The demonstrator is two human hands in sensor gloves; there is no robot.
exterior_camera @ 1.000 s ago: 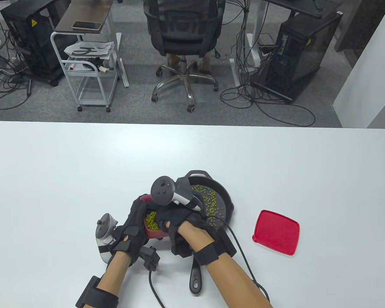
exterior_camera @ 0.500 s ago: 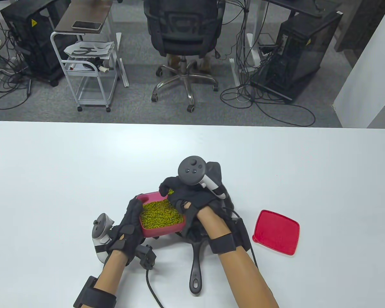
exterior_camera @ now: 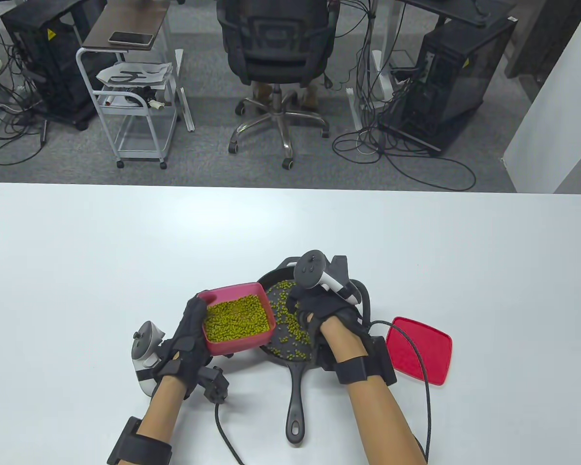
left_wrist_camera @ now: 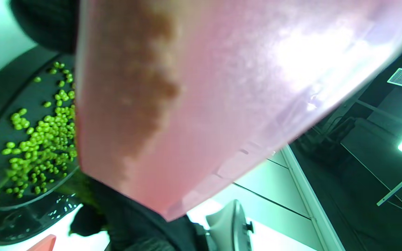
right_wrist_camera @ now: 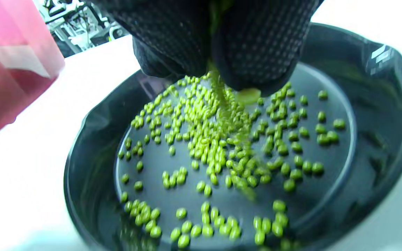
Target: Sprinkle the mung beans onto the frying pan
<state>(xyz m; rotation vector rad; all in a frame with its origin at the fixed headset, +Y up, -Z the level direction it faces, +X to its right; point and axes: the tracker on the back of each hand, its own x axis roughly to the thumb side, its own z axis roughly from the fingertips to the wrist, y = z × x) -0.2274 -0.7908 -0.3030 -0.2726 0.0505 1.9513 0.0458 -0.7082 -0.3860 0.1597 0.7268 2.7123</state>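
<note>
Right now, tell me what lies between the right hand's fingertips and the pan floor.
In the right wrist view, a thin stream of falling mung beans runs from the right hand down to the frying pan; nothing else lies in that gap.

White table (exterior_camera: pixel 126 242) bearing a black frying pan (exterior_camera: pixel 295 387) near its front edge, handle pointing toward the person, green beans (exterior_camera: pixel 290 329) lying scattered in it, red lid (exterior_camera: pixel 428 348) sitting just right of the pan.
</note>
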